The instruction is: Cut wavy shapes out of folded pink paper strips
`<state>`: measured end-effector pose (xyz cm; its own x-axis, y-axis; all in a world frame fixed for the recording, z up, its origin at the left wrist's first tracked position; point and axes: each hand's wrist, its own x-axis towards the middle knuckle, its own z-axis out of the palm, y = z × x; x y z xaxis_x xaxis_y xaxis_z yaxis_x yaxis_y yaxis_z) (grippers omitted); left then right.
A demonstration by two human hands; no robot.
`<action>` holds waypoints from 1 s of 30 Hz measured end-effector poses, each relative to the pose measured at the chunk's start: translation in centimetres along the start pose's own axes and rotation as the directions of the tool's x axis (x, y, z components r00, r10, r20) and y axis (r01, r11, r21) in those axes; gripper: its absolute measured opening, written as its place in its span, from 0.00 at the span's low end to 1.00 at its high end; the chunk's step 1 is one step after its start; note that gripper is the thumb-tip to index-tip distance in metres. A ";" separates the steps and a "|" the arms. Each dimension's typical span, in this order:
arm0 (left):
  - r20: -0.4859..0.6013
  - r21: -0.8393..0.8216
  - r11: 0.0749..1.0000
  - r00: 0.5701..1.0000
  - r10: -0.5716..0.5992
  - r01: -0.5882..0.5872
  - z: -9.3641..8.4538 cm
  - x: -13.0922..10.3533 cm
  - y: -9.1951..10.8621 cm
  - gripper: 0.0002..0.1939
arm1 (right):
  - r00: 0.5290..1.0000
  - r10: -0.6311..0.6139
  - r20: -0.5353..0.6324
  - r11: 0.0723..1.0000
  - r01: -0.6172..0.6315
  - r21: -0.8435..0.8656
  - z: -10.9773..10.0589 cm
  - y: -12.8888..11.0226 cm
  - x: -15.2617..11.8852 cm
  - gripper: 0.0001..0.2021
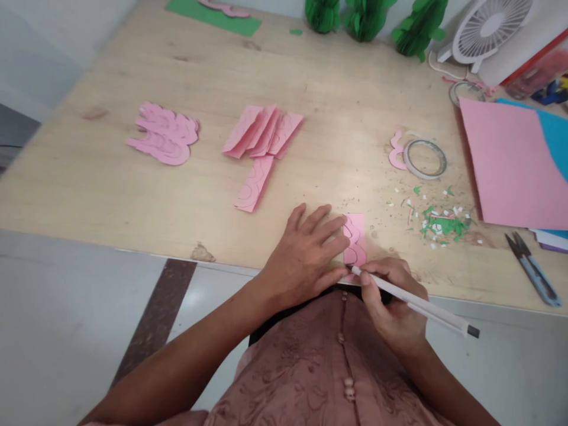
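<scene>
1. At ten o'clock from the pink strip (360,235) near the table's front edge, with twelve pointing away from the person, lies a pile of wavy pink cut-outs (166,139). These look finished as far as cutting goes.
2. Between ten and eleven sit the folded pink papers (264,131), some showing drawn curves. A narrow outlined piece (253,184) reaches out from their near side. This group appears drawn on, at least in part, but uncut; how many sheets it holds is hard to tell.
3. The left hand (304,257), just at nine o'clock, lies palm down with its fingers spread. Its index and middle fingertips meet the strip's left edge, seemingly steadying it.
4. The strip itself, between the hands, carries rounded outlines along much of its length. Drawing there seems well advanced; the near end is partly hidden, so whether any line is missing cannot be told. Its cutting is not yet done.
5. The right hand (394,299), at about four o'clock, pinches a white pen (417,299) between thumb and fingers. The tip sits by the strip's near end; actual contact is unclear.
6. Beyond, between three and four, thread snips (535,272) lie on the table, in neither hand.
</scene>
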<state>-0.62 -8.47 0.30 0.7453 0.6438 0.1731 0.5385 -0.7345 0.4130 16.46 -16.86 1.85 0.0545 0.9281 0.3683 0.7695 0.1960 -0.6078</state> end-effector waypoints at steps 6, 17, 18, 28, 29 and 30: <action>-0.001 0.004 1.000 1.000 -0.003 0.003 0.1 0.0 0.0 0.16 | 1.000 -0.007 0.012 1.000 0.007 0.023 0.0 -0.1 0.1 0.03; -0.016 -0.006 1.000 1.000 0.002 -0.002 0.2 0.0 0.0 0.17 | 0.958 0.282 -0.051 0.943 -0.267 0.200 -1.1 1.4 -1.2 0.04; -0.016 -0.005 1.000 1.000 0.002 -0.002 0.2 0.0 0.0 0.17 | 0.955 0.289 -0.060 0.939 -0.271 0.212 -1.2 1.6 -1.3 0.05; -0.034 0.006 1.000 0.999 0.003 -0.003 0.2 0.0 0.2 0.18 | 0.982 0.096 -0.161 0.991 -0.079 0.111 -0.3 2.4 -1.6 0.11; -0.036 0.007 1.000 0.999 0.004 -0.004 0.3 0.0 0.2 0.18 | 0.986 0.038 -0.163 0.998 -0.028 0.064 -0.2 2.5 -1.5 0.12; -0.037 0.007 1.000 0.999 0.006 -0.006 0.3 -0.1 0.3 0.18 | 0.987 -0.020 -0.159 1.000 0.023 0.017 -0.1 2.6 -1.4 0.12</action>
<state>-0.40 -8.76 0.15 0.7335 0.6470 0.2082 0.5373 -0.7395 0.4055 18.48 -17.72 -0.20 0.1396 0.8622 0.4870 0.7594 0.2224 -0.6114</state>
